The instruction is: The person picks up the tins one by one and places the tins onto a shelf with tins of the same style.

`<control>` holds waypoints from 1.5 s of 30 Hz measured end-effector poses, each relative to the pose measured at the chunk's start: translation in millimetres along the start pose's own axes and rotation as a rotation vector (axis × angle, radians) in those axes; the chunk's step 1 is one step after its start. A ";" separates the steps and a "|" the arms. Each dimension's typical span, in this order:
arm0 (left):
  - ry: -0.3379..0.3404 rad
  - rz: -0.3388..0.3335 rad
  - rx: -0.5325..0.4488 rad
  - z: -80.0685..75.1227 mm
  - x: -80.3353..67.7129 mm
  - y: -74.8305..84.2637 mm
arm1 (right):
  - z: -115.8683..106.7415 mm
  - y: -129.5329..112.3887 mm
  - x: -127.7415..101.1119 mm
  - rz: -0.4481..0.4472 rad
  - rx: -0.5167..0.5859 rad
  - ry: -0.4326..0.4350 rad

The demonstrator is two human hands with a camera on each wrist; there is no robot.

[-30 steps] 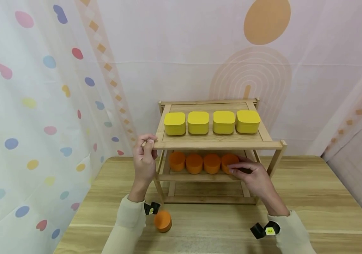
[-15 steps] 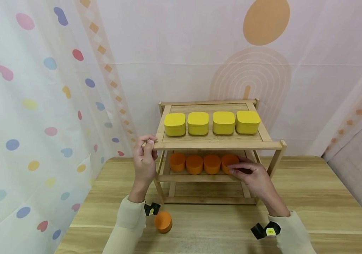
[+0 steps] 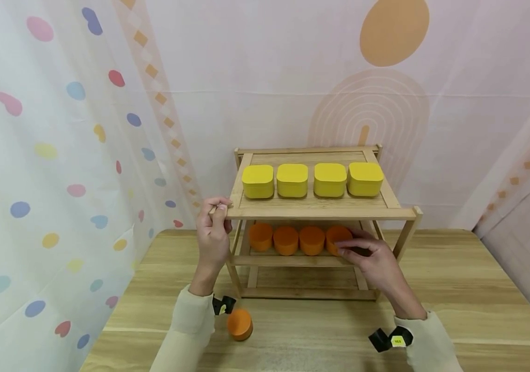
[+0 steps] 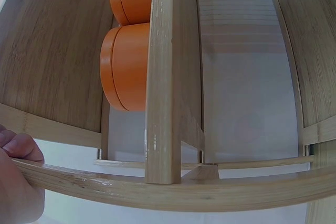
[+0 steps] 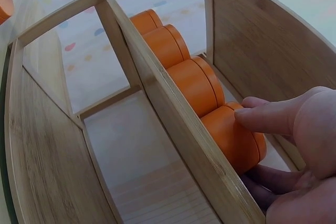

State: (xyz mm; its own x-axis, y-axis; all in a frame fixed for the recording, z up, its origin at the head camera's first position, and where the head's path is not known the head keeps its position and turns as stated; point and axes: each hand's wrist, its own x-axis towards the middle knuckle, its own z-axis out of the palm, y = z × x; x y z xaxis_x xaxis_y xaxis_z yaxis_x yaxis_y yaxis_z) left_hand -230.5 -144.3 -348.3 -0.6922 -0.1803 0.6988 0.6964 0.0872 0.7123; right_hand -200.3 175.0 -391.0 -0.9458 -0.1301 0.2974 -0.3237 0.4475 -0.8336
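A three-tier wooden shelf rack (image 3: 311,213) stands on the table. My left hand (image 3: 214,235) grips the left front corner of its top tier, fingers over the edge and thumb in front. On the middle tier, several round orange lidded tins stand in a row. My right hand (image 3: 376,261) reaches in from the right and holds the rightmost orange tin (image 5: 233,140), thumb on the near side and fingers around the far side. That tin sits right against its neighbour (image 5: 197,85). In the left wrist view, the leftmost tin (image 4: 128,66) shows behind the middle rail.
Several yellow rounded-square boxes (image 3: 329,180) line the top tier. Another orange tin (image 3: 239,325) lies on the wooden table (image 3: 311,341), in front of the rack near the left wrist. A patterned curtain (image 3: 265,62) hangs behind the rack and on the left.
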 end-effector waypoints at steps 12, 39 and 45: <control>-0.014 -0.005 -0.019 0.5 1.2 0.1 | -1.0 -1.9 -2.7 -0.005 -0.010 0.001; -0.011 -0.005 0.024 -1.4 0.5 1.2 | 2.3 -22.4 -16.1 -0.195 0.072 0.150; -0.014 -0.015 0.008 -1.8 -0.8 0.7 | 12.3 -27.4 -16.9 -0.225 0.030 0.132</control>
State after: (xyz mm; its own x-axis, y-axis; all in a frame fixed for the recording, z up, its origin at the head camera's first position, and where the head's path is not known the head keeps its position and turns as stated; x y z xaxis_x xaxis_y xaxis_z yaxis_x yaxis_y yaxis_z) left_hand -229.2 -145.8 -348.5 -0.7056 -0.1675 0.6885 0.6840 0.0927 0.7236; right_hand -175.7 154.1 -379.0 -0.8393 -0.1062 0.5332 -0.5280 0.3936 -0.7526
